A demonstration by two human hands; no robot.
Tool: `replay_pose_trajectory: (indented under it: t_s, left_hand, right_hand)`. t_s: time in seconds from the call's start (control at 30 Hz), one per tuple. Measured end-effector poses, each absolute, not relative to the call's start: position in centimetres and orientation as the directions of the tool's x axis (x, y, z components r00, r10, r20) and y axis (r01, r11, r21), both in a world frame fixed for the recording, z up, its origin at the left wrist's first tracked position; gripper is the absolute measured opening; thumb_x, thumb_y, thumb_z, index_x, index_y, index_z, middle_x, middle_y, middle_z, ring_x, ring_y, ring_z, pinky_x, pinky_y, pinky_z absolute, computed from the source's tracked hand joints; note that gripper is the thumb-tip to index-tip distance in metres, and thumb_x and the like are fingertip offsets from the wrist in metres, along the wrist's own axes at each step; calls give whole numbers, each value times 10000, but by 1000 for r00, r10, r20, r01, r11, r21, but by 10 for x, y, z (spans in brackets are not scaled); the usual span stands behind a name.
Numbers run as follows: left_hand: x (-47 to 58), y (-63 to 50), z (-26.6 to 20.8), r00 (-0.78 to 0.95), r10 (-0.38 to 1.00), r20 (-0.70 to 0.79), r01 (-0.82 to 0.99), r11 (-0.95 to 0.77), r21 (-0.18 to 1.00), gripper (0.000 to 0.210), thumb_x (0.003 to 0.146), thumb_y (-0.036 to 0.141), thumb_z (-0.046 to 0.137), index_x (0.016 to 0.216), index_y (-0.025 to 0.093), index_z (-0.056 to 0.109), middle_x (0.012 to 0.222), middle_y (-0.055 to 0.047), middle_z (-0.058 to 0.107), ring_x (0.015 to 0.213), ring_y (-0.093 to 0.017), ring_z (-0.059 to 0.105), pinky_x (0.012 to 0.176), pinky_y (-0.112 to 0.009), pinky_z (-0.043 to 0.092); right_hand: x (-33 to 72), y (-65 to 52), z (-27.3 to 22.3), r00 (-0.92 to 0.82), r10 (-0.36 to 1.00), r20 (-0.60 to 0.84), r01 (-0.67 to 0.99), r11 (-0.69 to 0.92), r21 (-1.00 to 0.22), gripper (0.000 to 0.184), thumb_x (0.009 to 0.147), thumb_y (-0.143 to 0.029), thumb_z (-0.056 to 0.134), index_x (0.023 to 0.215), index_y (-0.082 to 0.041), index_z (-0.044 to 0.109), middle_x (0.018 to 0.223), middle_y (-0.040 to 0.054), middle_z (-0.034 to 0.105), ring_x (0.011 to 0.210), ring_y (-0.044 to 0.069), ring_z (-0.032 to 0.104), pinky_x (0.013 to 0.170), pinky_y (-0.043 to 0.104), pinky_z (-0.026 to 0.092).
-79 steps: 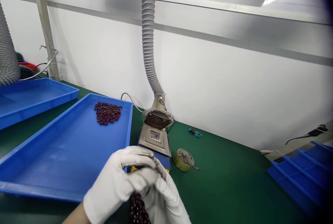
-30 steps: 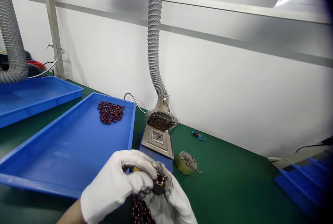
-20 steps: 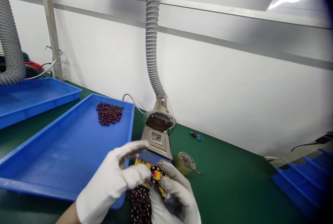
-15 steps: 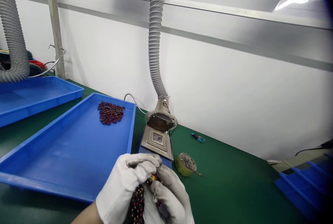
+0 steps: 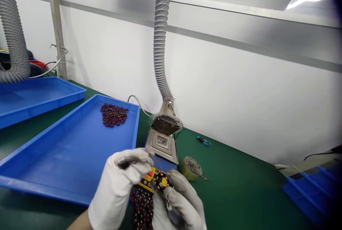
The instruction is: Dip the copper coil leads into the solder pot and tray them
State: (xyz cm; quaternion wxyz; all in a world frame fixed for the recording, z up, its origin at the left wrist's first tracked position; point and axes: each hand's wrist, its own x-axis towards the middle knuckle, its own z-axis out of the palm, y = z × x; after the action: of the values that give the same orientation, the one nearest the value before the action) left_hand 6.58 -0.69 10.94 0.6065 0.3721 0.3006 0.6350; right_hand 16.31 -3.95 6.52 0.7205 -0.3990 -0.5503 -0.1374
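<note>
My right hand, in a white glove with grey-stained fingertips, pinches a small round wound part, black with a yellow middle and copper-coloured dots. Something dark shows at its palm, too unclear to name. My left hand, gloved alike, is just left of that part, with thumb and fingertips pressed together; anything between them is too small to make out. Below both hands lies a pile of similar dark parts with red and copper dots. A yellow control panel with red digits shows between the hands.
Ahead stands a metal-topped solder pot under a fume hood on a grey hose. A tin with a metal stick is to its right, a blue-handled tool beyond. The blue tray at left contains several dark parts.
My left hand has drawn away left from my right hand, uncovering the round part and the yellow panel. My right hand has shifted slightly right, still holding the part.
</note>
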Motion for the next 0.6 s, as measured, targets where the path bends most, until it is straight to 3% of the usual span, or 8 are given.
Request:
replay_pose_trajectory:
  t_s: [0.1,0.2,0.27,0.43,0.6]
  left_hand:
    - [61,-8,116,97,989,111,-492,-49,869,212,581,156,704,790,193,705,775,-11,703,710,-152,628,613,-221,495]
    - [60,-10,123,271,962,26,-395,87,915,200,636,182,708,836,189,695,788,5,703,713,-118,622,638,-179,489]
    - [61,-12,126,290,956,-28,-389,145,910,187,655,210,711,840,187,691,761,18,706,714,-104,624,650,-160,487]
    - [60,-7,127,240,971,-20,-385,114,916,185,606,171,729,789,168,706,691,14,718,638,-94,631,579,-130,482]
    - [41,-2,120,-61,994,94,-434,-111,894,179,636,197,686,811,220,717,763,5,745,709,-136,684,669,-160,532]
  right_hand:
    - [164,-41,65,355,249,901,623,655,-427,332,686,32,623,916,-206,596,1017,60,614,953,248,608,775,418,558]
    - [168,-45,64,333,293,896,631,637,-442,341,691,15,641,929,-224,596,1009,57,626,946,259,624,774,436,558]
    - [172,-46,62,285,348,893,640,625,-447,340,698,-7,650,927,-252,596,1005,51,635,952,267,630,751,430,563]
    - [167,-45,61,321,393,862,576,641,-507,310,709,-9,631,886,-258,584,1014,44,626,978,246,616,767,398,550]
    - [163,-43,66,463,477,747,346,679,-648,286,721,-14,616,880,-247,568,989,28,619,944,185,631,775,320,542]
